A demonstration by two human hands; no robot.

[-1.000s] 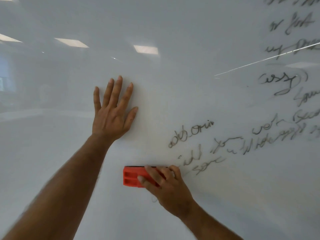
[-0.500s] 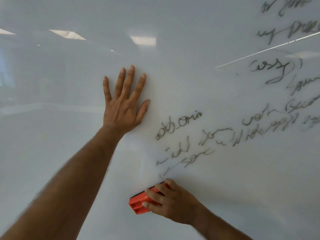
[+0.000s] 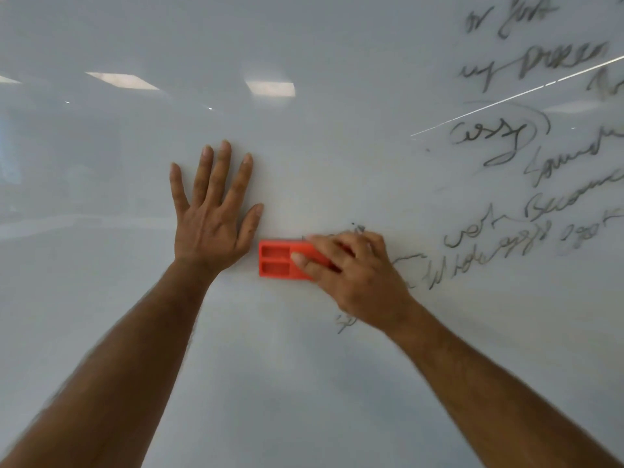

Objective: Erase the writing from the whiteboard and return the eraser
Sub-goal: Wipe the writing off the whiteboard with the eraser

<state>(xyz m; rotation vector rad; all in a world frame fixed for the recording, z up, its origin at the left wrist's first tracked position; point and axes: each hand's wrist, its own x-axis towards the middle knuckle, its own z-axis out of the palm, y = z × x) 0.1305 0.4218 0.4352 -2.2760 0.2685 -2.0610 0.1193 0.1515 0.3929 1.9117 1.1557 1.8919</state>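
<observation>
The whiteboard [image 3: 304, 146] fills the whole view. Black handwriting [image 3: 499, 248] covers its right side in several lines. My right hand [image 3: 358, 278] grips a red-orange eraser [image 3: 277, 260] and presses it flat on the board at the left end of the writing, covering the first words there. A short scrap of ink [image 3: 342, 324] shows just below my right wrist. My left hand [image 3: 212, 217] lies flat on the board with fingers spread, its thumb just above the eraser's left end.
Ceiling lights [image 3: 270, 87] and a thin bright line [image 3: 513, 96] reflect in the glossy board. The left half and the lower part of the board carry no writing.
My right hand moved the eraser up from below the writing onto its left end, where two short words no longer show. The left hand stays flat on the board.
</observation>
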